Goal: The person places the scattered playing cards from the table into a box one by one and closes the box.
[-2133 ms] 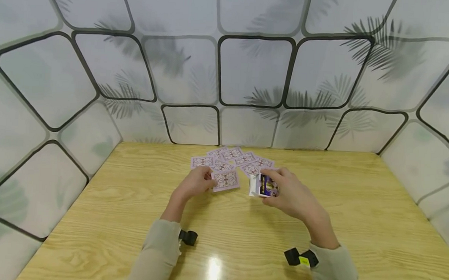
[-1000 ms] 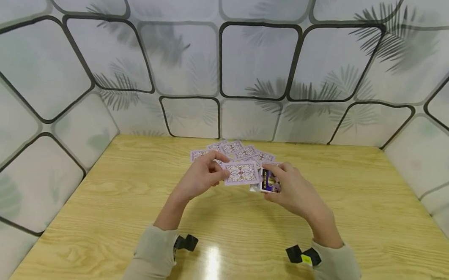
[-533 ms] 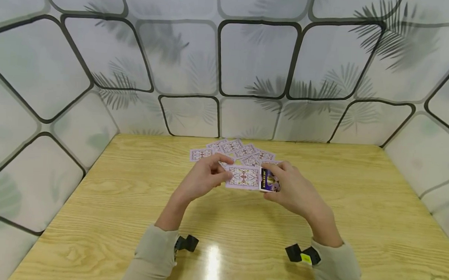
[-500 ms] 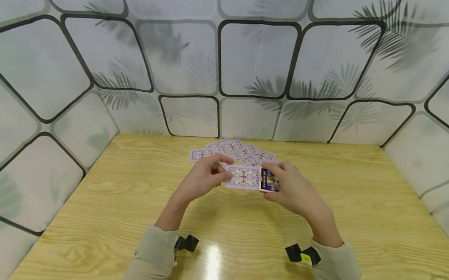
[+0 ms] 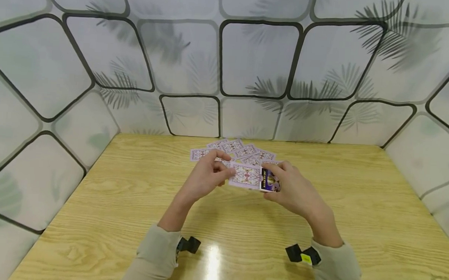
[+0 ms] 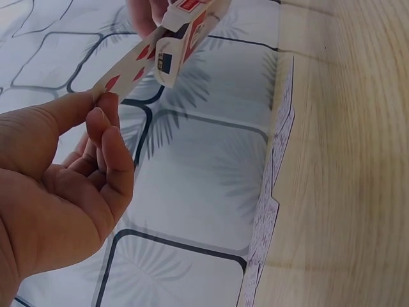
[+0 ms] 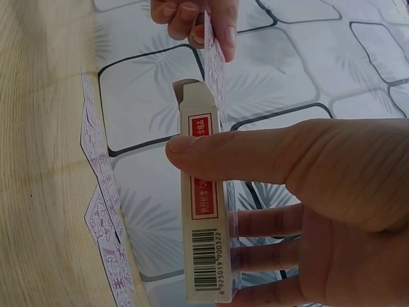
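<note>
My left hand (image 5: 205, 177) pinches a playing card (image 5: 245, 176) by its left end, between thumb and fingertips. The card's lilac patterned back faces up in the head view; red pips show on its underside in the left wrist view. Its right end meets the open end of a card box (image 5: 270, 180); how far it reaches inside, I cannot tell. My right hand (image 5: 296, 192) grips this purple and black box by its narrow sides, the thumb (image 7: 223, 153) lying across a white side with red print and a barcode. A flap (image 6: 167, 62) stands out at the mouth.
Several face-down playing cards (image 5: 232, 146) lie spread and overlapping on the wooden table (image 5: 138, 178), just beyond my hands. A pale patterned cloth wall (image 5: 257, 61) rises at the table's back and sides. Bare wood lies in front of the hands.
My left hand has brought the card up and right to the box mouth, and over the last half second it shifts slightly further right. The right hand and box stay nearly still.
</note>
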A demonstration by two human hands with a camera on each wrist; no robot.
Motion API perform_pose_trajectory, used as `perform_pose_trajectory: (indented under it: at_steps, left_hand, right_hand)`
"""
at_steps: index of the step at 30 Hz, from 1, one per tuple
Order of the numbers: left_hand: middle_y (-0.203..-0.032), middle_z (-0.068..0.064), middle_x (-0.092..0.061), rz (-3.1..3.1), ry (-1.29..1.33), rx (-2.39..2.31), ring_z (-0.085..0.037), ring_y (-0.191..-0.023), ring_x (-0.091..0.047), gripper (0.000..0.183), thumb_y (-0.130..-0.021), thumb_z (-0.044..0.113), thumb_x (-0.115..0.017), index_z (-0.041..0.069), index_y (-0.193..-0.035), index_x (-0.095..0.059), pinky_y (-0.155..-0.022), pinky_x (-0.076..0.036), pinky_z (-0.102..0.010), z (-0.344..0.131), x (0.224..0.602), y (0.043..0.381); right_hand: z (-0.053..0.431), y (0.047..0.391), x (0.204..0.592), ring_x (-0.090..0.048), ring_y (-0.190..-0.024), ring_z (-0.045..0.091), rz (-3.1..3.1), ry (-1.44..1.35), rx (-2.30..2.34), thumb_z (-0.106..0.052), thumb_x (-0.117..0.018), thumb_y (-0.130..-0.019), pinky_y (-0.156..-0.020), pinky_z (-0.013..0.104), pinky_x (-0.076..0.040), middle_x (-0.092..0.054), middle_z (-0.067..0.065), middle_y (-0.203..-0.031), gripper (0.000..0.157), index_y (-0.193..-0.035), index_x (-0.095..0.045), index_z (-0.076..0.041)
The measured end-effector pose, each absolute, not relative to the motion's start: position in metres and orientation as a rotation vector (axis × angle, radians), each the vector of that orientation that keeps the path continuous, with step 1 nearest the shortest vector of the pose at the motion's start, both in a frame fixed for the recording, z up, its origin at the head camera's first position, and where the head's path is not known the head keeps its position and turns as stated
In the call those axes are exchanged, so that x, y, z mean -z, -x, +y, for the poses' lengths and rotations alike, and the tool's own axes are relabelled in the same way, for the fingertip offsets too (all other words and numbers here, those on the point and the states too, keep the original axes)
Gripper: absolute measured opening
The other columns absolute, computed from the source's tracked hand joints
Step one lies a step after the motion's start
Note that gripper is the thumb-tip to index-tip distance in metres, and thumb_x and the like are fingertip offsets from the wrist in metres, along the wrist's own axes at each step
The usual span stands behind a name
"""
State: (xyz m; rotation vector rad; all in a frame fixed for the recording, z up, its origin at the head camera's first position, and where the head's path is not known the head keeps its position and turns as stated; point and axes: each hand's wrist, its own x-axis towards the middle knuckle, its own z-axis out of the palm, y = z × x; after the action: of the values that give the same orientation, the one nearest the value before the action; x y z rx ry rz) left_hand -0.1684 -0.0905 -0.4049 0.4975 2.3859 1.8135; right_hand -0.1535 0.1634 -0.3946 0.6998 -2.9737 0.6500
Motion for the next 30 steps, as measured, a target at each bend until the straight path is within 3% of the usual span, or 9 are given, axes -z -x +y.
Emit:
perform_pose_trajectory:
  at_steps: [8, 25, 30]
  left_hand:
    - [-0.08, -0.011, -0.068, 2.4, -0.524, -1.822, -0.017, -0.064, -0.054, 0.023, -0.096, 0.014, -0.067, 0.004, -0.114, -0.058, -0.057, -0.044, -0.027, -0.084, 0.404, 0.166]
    - [-0.08, -0.007, -0.065, 2.381, -0.546, -1.764, -0.018, -0.063, -0.053, 0.022, -0.098, 0.012, -0.062, 0.007, -0.119, -0.06, -0.057, -0.042, -0.029, -0.076, 0.406, 0.161]
    - [-0.083, -0.008, -0.066, 2.359, -0.562, -1.752, -0.026, -0.069, -0.057, 0.023, -0.099, 0.013, -0.061, 0.007, -0.121, -0.059, -0.062, -0.047, -0.032, -0.074, 0.408, 0.16]
  right_hand:
    - [0.162, 0.154, 0.394, -0.054, -0.11, 0.035, -2.984, -0.685, -0.655, -0.023, -0.081, -0.081, -0.082, 0.05, -0.05, -0.053, 0.022, -0.13, 0.071, -0.144, -0.051, -0.011]
    - [0.16, 0.154, 0.394, -0.054, -0.109, 0.035, -3.002, -0.683, -0.66, -0.022, -0.082, -0.082, -0.082, 0.049, -0.05, -0.052, 0.022, -0.131, 0.073, -0.146, -0.049, -0.011]
    - [0.16, 0.153, 0.393, -0.054, -0.108, 0.034, -3.009, -0.681, -0.666, -0.022, -0.081, -0.082, -0.08, 0.047, -0.05, -0.052, 0.022, -0.131, 0.072, -0.145, -0.05, -0.011]
